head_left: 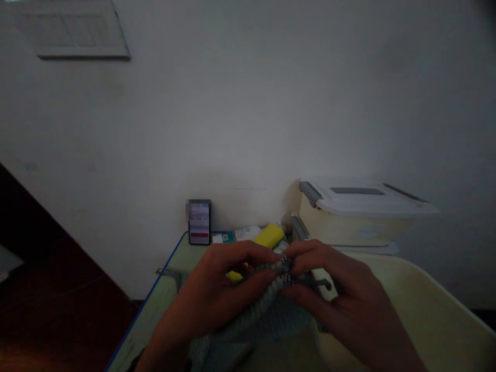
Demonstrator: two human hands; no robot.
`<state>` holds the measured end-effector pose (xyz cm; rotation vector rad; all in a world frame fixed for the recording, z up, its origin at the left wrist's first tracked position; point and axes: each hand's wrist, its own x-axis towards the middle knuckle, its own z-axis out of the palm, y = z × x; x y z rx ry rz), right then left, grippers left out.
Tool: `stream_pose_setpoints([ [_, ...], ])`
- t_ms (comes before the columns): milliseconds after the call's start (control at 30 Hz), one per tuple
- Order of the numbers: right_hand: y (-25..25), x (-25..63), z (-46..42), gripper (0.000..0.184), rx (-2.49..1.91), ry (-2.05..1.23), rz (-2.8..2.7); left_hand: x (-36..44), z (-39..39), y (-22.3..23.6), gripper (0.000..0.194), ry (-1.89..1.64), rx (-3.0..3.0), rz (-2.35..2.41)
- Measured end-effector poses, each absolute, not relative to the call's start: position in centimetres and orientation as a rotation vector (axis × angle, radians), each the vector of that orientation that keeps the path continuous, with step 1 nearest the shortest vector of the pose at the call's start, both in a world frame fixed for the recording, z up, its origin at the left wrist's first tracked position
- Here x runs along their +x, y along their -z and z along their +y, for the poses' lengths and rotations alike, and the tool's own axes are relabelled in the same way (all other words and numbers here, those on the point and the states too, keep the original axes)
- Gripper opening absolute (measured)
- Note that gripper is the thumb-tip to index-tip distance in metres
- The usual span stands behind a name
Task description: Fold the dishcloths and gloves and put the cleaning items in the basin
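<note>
A grey-green knitted piece [267, 315] is stretched between my two hands above the table. My left hand [225, 289] pinches its upper edge between thumb and fingers. On the other side, my right hand [329, 289] is closed on the same edge, its fingertips meeting those of the left. Small black-and-white checked bits [287, 279] show where the fingertips come together. A dark strand [323, 283] sticks out under the right fingers; whether it is yarn or a tool tip, I cannot tell. The lower part of the knitting hangs down in shadow.
A phone [199, 223] leans upright against the wall at the back of the blue-edged table [155, 305]. Behind my hands lie a white-and-teal package [236, 235] and a yellow item [270, 236]. Lidded storage boxes [360, 222] and an open cream bin [422, 305] stand right.
</note>
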<state>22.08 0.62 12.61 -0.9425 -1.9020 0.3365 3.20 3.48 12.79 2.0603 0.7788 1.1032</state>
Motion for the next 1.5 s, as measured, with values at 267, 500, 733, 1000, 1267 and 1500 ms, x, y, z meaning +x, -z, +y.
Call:
stream_pose_setpoints([
  [267, -12.7, 22.2, 0.5, 0.011, -1.021, -0.268, -1.871, 2.6, 3.1, -13.5, 0.012, -1.017, 2.141, 0.755],
  [500, -12.0, 22.2, 0.4, 0.017, -1.060, -0.421, -1.704, 2.7, 3.2, -12.8, 0.019, -1.034, 2.109, 0.780],
  [733, -12.1, 23.4, 0.6, 0.029, -1.062, -0.437, -1.446, 1.6, 2.5, -13.6, 0.022, -0.895, 2.260, 0.644],
  [1000, -12.3, 25.0, 0.5, 0.013, -1.107, -0.410, -1.416, 1.9, 3.2, -12.9, 0.009, -1.136, 2.300, 0.827],
  [1267, -12.7, 24.3, 0.4, 0.005, -1.020, -0.619, -1.465, 3.0, 4.0, -12.5, 0.017, -1.351, 1.597, 0.713],
  [1500, -12.1, 25.0, 0.7, 0.031, -1.167, -0.725, -1.648, 3.4, 4.4, -12.5, 0.019, -1.180, 1.551, 0.710],
])
